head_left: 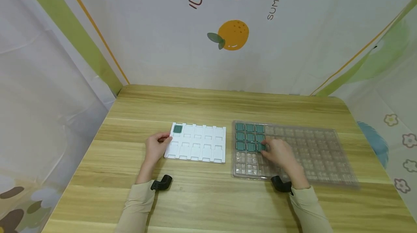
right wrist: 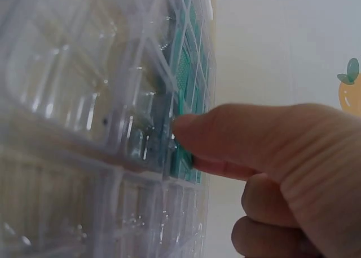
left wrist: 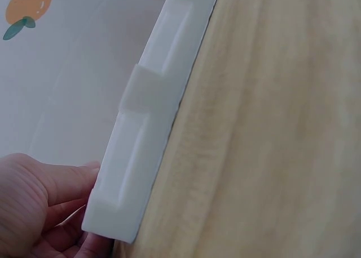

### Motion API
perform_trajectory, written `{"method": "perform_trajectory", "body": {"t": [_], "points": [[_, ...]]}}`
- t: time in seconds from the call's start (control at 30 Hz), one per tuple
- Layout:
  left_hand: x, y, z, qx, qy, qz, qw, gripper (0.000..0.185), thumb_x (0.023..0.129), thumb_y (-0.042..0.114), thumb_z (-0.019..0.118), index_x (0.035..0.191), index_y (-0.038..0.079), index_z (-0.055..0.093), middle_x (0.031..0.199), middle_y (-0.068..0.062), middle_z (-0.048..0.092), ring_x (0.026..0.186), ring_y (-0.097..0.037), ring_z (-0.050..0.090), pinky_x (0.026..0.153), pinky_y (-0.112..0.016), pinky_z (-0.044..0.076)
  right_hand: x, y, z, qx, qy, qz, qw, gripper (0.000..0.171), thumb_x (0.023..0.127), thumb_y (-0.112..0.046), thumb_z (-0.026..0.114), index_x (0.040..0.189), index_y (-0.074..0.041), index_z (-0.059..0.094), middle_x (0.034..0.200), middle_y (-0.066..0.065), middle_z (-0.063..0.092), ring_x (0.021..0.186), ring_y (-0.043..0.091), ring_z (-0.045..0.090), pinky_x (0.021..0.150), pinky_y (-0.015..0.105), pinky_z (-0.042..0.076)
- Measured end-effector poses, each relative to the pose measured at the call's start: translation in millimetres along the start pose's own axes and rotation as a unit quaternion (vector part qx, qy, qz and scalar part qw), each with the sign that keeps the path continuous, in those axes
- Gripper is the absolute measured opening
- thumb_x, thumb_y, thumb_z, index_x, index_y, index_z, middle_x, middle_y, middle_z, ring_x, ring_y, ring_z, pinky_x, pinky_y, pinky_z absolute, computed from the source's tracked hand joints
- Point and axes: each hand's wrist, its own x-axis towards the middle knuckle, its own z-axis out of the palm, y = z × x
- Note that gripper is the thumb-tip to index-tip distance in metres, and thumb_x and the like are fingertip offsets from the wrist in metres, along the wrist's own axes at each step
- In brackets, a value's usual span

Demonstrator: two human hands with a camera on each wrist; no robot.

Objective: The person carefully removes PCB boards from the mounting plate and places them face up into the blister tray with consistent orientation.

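Nearest the camera are two beige sleeves, each with a black wrist mount, coming in from 6 o'clock over a wooden table (head_left: 208, 196).

The left hand (head_left: 155, 147) sits at about 7 o'clock, fingers lightly curled round the left edge of a white tray (head_left: 202, 151). The left wrist view shows the fingertips (left wrist: 67, 210) right on the tray's corner (left wrist: 121, 201), so it's holding the tray, not just hovering near it. One green chip (head_left: 177, 129) sits in the tray's far left pocket, at about 10 o'clock of the tray.

The right hand (head_left: 279, 152) is at about 5 o'clock, resting on a clear tray (head_left: 325, 153) just to the right of the white one, the two trays near each other but not touching. Its fingers are bent, and the right wrist view shows the thumb (right wrist: 225, 134) and a finger pinching a green chip (right wrist: 181, 162) in its pocket. That chip (head_left: 261, 147) is the near right one of a block of chips (head_left: 249, 132) filling the clear tray's far left corner, at 11 o'clock of the hand.

Past the table, at 12 o'clock, hangs a white cloth (head_left: 163, 37) printed with an orange (head_left: 232, 35).
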Motion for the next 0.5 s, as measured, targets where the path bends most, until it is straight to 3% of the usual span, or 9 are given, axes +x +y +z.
{"method": "perform_trajectory", "body": {"t": [0.5], "points": [[0.3, 0.3, -0.2, 0.007, 0.0, 0.0, 1.0, 0.015, 0.08, -0.003, 0.068, 0.093, -0.01, 0.07, 0.084, -0.023, 0.067, 0.07, -0.017, 0.059, 0.057, -0.013, 0.042, 0.9, 2.2, -1.6, -0.002, -0.01, -0.006, 1.0, 0.025, 0.074, -0.011, 0.076, 0.095, 0.0, 0.067, 0.083, 0.015, 0.069, 0.072, 0.031, 0.064, 0.059, 0.043, 0.049]]}}
